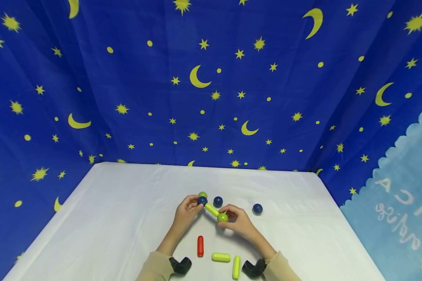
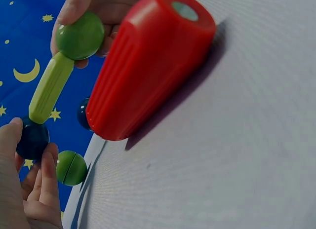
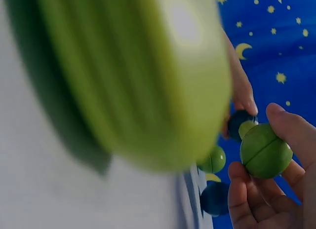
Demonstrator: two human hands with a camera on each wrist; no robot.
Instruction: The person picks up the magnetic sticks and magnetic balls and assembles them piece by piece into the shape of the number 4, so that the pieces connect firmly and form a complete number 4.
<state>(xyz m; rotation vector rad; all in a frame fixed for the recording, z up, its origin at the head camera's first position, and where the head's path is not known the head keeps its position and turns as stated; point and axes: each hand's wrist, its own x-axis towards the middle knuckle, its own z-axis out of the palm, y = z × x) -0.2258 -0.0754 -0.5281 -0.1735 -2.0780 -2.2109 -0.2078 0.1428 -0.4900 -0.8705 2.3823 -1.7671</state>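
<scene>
My left hand [image 1: 187, 212] pinches a dark blue ball [image 2: 33, 140] between thumb and fingers. A yellow-green rod [image 2: 51, 88] runs from that ball to a green ball [image 3: 266, 151], which my right hand [image 1: 240, 222] grips with thumb and fingertips. The three pieces form one joined piece held between both hands above the white table. Just beyond the left fingers is another green ball [image 2: 71, 168]. Behind the rod sits a second dark blue ball [image 1: 218, 201].
A third dark blue ball [image 1: 257, 208] lies to the right of the hands. Nearer me are a red rod [image 1: 200, 246] and two yellow-green rods, one crosswise [image 1: 220, 257] and one lengthwise [image 1: 236, 267]. A blue curtain [image 1: 211, 101] with moons and stars stands behind the white table [image 1: 126, 218].
</scene>
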